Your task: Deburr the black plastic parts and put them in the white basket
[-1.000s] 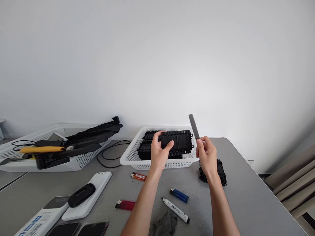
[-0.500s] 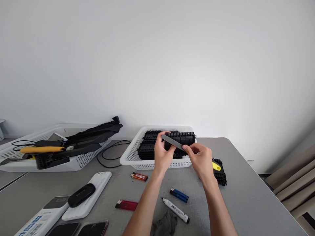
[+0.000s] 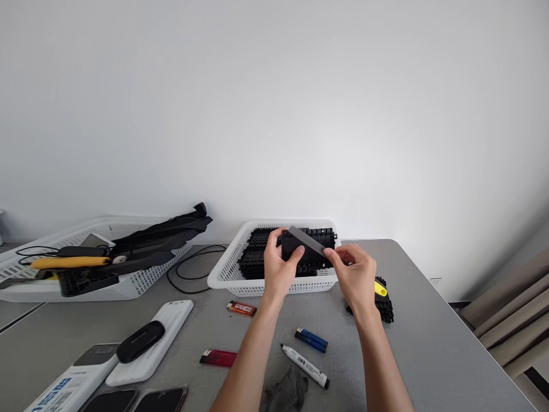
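From the right hand (image 3: 355, 273), the grey blade (image 3: 306, 240) slants up-left.

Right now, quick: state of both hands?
Left hand: closed, holding a black plastic part, thumb across its face.
Right hand: closed, holding a flat grey blade slanted across that part.

We read an indoor workroom, possibly an office; exact type uncertain. We base this on a plain white wall (image 3: 274, 114), gray tabletop (image 3: 429, 343), pleated beige curtain (image 3: 512, 320), plastic baskets (image 3: 218, 282), a marker (image 3: 305, 367) and dark-screened phones (image 3: 160, 399).
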Demonstrator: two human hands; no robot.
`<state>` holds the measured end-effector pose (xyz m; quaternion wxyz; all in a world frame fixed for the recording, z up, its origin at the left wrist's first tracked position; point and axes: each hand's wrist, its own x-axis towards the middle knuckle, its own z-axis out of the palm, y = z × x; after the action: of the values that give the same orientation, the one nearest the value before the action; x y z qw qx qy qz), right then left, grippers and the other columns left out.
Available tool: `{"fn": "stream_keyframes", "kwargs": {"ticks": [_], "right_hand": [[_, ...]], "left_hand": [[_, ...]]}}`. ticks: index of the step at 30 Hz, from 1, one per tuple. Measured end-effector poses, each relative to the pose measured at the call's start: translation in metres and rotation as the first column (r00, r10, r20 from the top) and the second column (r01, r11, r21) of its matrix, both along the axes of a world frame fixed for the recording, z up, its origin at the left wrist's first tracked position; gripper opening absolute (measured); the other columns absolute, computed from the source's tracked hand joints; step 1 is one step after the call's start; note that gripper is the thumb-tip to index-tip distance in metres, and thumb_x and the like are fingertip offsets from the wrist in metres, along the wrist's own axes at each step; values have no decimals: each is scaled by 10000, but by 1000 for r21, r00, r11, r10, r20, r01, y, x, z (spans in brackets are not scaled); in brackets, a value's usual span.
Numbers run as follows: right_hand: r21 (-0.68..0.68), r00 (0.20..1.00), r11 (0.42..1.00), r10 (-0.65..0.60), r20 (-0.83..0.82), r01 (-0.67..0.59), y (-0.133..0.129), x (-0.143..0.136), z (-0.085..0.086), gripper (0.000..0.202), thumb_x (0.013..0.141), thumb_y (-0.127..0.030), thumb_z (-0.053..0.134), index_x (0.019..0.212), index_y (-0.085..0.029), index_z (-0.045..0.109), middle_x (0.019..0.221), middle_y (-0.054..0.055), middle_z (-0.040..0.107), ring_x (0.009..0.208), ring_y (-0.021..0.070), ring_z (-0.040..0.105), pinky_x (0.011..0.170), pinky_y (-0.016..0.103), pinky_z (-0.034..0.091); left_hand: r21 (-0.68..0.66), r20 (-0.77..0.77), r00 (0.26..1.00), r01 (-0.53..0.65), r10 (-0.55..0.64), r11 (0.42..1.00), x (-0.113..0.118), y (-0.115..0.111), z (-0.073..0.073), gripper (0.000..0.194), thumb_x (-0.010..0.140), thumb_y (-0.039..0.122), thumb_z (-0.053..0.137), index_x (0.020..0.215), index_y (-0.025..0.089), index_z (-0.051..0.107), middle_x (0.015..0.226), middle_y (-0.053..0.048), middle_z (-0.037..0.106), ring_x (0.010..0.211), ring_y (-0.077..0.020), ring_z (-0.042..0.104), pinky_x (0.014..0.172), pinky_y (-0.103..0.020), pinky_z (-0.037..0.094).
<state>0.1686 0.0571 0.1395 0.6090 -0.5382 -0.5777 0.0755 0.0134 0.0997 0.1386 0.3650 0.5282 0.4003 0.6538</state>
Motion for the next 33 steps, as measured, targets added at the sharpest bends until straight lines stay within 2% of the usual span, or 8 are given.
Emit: {"fn": "stream_keyframes", "kwargs": {"ticks": [3, 8, 15, 21, 27, 31, 33], "right_hand": [[-11, 1000, 1000, 1, 13, 0, 2, -1, -2, 375, 837, -518, 688, 654, -192, 655, 628, 6, 581, 584, 140, 500, 570, 263, 377], [13, 992, 991, -130, -2, 130, 5, 11, -4, 448, 848, -529, 671, 574, -190, 563, 600, 1, 548, 570, 138, 469, 570, 271, 360], [49, 999, 998, -35, 14, 35, 3, -5, -4, 452, 861, -530, 657, 577, -194, 554, 600, -5, 533, 552, 128, 458, 542, 264, 348], [26, 988, 989, -147, -50, 149, 4, 0, -4, 451, 851, -517, 670, 564, -198, 534, 598, -5, 533, 570, 137, 462, 565, 272, 354], [9, 996, 997, -74, -39, 75, 2, -10, -2, 453, 859, -523, 658, 571, -198, 530, 597, -2, 540, 563, 138, 475, 560, 270, 355], [-1, 983, 988, -152, -101, 153, 4, -2, -5, 457, 855, -546, 652, 580, -197, 544, 609, 6, 547, 574, 144, 465, 544, 269, 345], [-5, 980, 986, -165, -110, 166, 5, 2, -5, 455, 853, -545, 656, 581, -196, 550, 611, 6, 549, 578, 145, 467, 550, 269, 347]], "left_hand": [[-3, -1, 1000, 16, -16, 1000, 0, -2, 2, 466, 704, 292, 746, 1116, 218, 543, 938, -48, 677, 865, -193, 669, 772, -290, 528], [-18, 85, 996, 34, -32, 999, -3, 1, 2, 515, 675, 310, 771, 1124, 208, 540, 885, -36, 686, 818, -196, 677, 741, -296, 538], [34, 15, 1000, -21, 21, 999, 1, 0, -2, 504, 688, 286, 759, 1142, 204, 556, 961, -52, 683, 921, -212, 677, 831, -315, 537], [56, 20, 1000, -20, 19, 998, -1, -1, -2, 468, 706, 299, 762, 1118, 205, 561, 1036, -60, 672, 896, -198, 680, 804, -295, 544], [77, 17, 1000, -15, 14, 997, 2, -1, -2, 486, 703, 283, 758, 1142, 212, 560, 1046, -61, 678, 963, -216, 674, 870, -321, 532], [39, 5, 999, -39, 39, 998, -1, -1, -1, 460, 713, 314, 760, 1119, 211, 570, 1008, -62, 665, 902, -203, 671, 778, -294, 544], [40, 2, 999, -44, 44, 998, -2, -1, -1, 457, 711, 317, 763, 1113, 211, 572, 1022, -62, 660, 907, -197, 667, 780, -287, 541]]}}
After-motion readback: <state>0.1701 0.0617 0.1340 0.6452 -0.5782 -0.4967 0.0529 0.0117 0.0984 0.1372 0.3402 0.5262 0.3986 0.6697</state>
